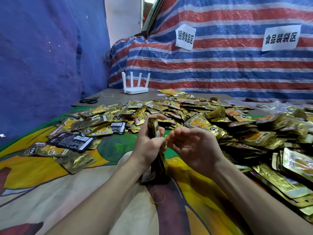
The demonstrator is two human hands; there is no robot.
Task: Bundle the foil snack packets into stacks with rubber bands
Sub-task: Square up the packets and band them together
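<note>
My left hand [149, 141] grips an upright stack of gold foil snack packets [155, 129], whose lower end stands on the colourful cloth [50, 184]. My right hand [191, 146] is just to its right, fingers curled, with a yellow rubber band [166, 139] stretched on its fingertips beside the stack. A second yellow rubber band [157, 197] lies loose on the cloth below the stack. A big heap of loose gold packets [194, 114] spreads across the table behind and to the right.
Black scissors [89, 100] and a white router [135, 89] sit at the far left of the table. Stacked packets [288, 175] crowd the right edge. A blue sheet hangs on the left, a striped tarp with paper signs behind.
</note>
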